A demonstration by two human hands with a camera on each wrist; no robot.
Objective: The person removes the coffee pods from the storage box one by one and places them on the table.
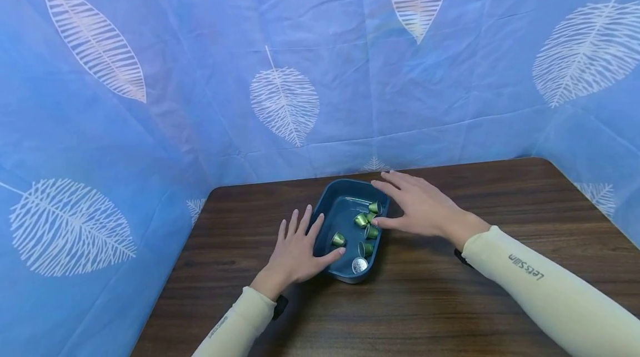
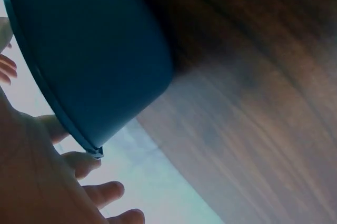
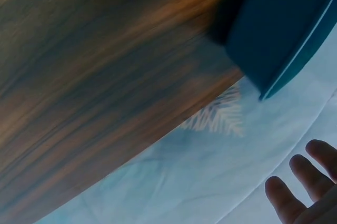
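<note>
A dark blue rectangular dish [image 1: 345, 278] stands on the table, with several small green coffee capsules [image 1: 361, 220] inside, most of them along its right side. One capsule [image 1: 359, 265] near the front corner shows its silver lid. At the dish's left edge is my left hand [image 1: 299, 254], fingers spread and thumb reaching over the front left rim. My right hand [image 1: 420, 204] hovers at the right rim, its fingers extended and the thumb over the capsules. Neither hand grips anything. The left wrist view shows the dish's outer wall [image 2: 95, 50] beside the left fingers [image 2: 105, 192].
The dark wood-grain table [image 1: 450, 301] reaches out to both sides of the dish. Blue fabric [image 1: 340, 96] with white leaf prints hangs behind the table and at its sides.
</note>
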